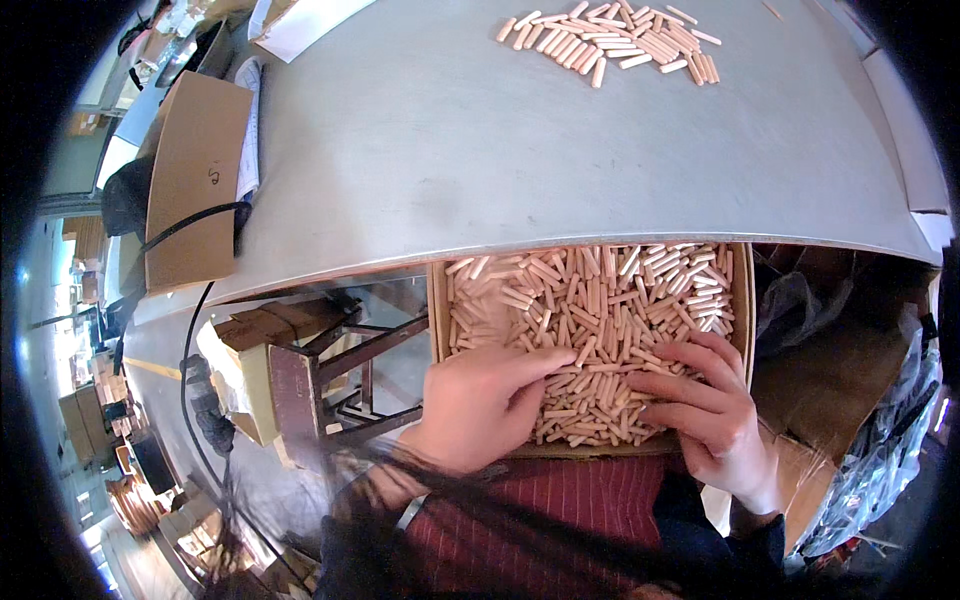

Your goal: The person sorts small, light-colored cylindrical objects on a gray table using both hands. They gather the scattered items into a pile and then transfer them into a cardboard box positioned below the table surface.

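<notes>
Short, pale wooden dowels (pixel 595 300) fill an open cardboard box (pixel 741 300) at the table's near edge, in front of my body. My left hand (pixel 475 405) is over the box's left side, its fingers curled in and its thumb side stretched toward the middle of the dowels. Whatever lies inside that closed hand is hidden. On the right, my right hand (pixel 715 405) rests with fingers apart on the dowels, gripping none that I can see.
A loose pile of dowels (pixel 620 40) lies on the far part of the grey table (pixel 480 160). At left stand a cardboard piece (pixel 195 180) with a black cable, and a dark metal frame (pixel 295 390) below. Clear plastic wrap (pixel 880 450) and cardboard are at right.
</notes>
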Motion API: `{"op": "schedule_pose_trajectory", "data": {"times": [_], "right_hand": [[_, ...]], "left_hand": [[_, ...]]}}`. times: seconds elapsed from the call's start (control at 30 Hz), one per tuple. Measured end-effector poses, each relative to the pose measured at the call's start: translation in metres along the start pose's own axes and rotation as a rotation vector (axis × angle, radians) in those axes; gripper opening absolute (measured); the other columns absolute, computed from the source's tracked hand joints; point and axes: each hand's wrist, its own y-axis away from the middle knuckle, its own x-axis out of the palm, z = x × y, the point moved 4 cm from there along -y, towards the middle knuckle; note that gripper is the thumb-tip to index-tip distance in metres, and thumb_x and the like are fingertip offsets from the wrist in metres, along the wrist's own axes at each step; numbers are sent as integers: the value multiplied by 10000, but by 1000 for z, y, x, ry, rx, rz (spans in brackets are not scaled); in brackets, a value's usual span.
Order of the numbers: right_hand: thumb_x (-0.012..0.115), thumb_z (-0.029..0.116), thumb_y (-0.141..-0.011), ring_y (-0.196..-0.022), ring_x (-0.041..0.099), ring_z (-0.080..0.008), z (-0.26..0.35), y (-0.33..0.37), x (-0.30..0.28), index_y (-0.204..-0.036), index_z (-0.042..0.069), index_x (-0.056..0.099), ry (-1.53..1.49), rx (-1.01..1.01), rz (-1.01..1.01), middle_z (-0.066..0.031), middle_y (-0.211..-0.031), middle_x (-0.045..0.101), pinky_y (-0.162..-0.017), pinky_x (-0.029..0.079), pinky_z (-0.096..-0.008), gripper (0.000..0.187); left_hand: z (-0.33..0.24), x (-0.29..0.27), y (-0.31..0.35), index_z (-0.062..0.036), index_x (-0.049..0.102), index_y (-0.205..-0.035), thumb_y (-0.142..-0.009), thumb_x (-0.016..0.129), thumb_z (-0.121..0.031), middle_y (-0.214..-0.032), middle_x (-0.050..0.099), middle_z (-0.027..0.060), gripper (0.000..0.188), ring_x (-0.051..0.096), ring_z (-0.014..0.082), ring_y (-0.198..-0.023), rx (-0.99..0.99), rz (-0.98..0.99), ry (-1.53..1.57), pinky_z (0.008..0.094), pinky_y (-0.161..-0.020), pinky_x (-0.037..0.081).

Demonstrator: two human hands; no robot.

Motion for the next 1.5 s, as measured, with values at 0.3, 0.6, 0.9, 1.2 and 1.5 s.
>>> {"op": "schedule_pose_trajectory", "data": {"times": [0.3,0.6,0.9,1.2,1.5], "right_hand": [[667,80,-701,-1152,726,-342,0,33,-12,-829,57,783,-63,36,-143,-68,-1045,821,-1071,479,-575,174],[685,113,-681,-1001,747,-320,4,63,0,-1008,31,774,-107,-46,4,-119,-1109,796,-831,599,-450,348],[697,12,-707,-1078,744,-346,15,49,18,-1035,50,727,-147,78,58,-134,-1252,766,-931,598,-460,331],[703,11,-673,-1211,683,-403,15,45,17,-999,60,671,-104,160,108,-197,-1465,657,-1025,560,-479,331],[704,-18,-682,-1362,593,-492,11,46,18,-1013,30,658,-92,165,18,-310,-1566,531,-1146,496,-500,337]], "left_hand": [[-1,0,16,-197,811,-1193,-847,704,7,-799,702,76,416,692,288,-701,147,-66,78,410,-600,542],[-14,10,42,-167,775,-1276,-731,760,-76,-704,524,7,552,618,197,-621,396,292,-30,349,-543,504],[-19,17,36,-103,764,-1194,-805,773,-97,-712,580,16,389,638,233,-620,349,138,-74,375,-554,493],[-29,3,-15,-98,786,-1206,-853,711,54,-732,671,99,391,670,266,-604,246,-137,-35,376,-567,514],[-21,-13,-20,-102,806,-1190,-948,727,-2,-824,743,112,273,660,159,-621,129,-247,-60,299,-590,506]]}}
